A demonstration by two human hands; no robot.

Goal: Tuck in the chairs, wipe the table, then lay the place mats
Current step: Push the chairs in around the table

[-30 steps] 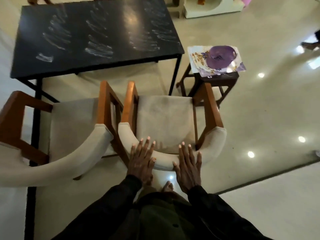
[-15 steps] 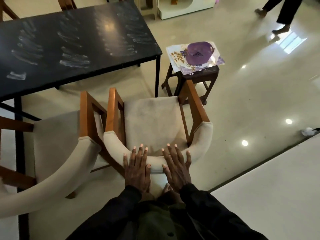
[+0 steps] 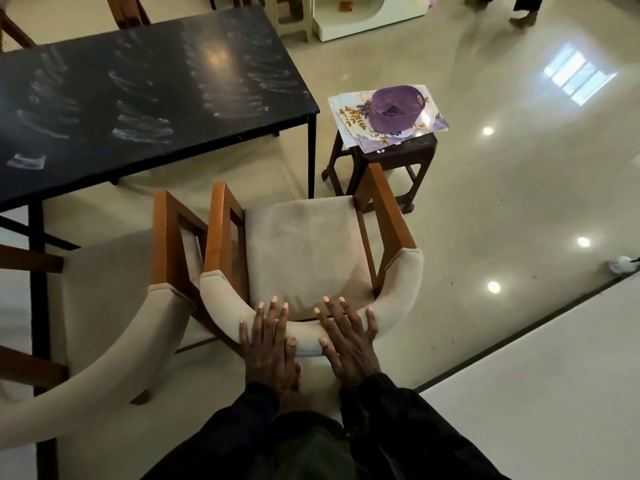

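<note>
A black rectangular table (image 3: 138,98) with smeared streaks stands well beyond both hands, ahead and to their left. Under the hands is a beige padded armchair with orange-brown wooden arms (image 3: 304,251), its seat outside the table's near corner. A matching second armchair (image 3: 104,306) sits just left of the left hand. Ahead and right, a dark brown stool (image 3: 388,161) carries stacked floral place mats (image 3: 353,116) topped by a purple plastic basket (image 3: 398,105). The left hand (image 3: 268,348) and right hand (image 3: 349,344) lie flat on the curved backrest, fingers straight and spread, gripping nothing.
</note>
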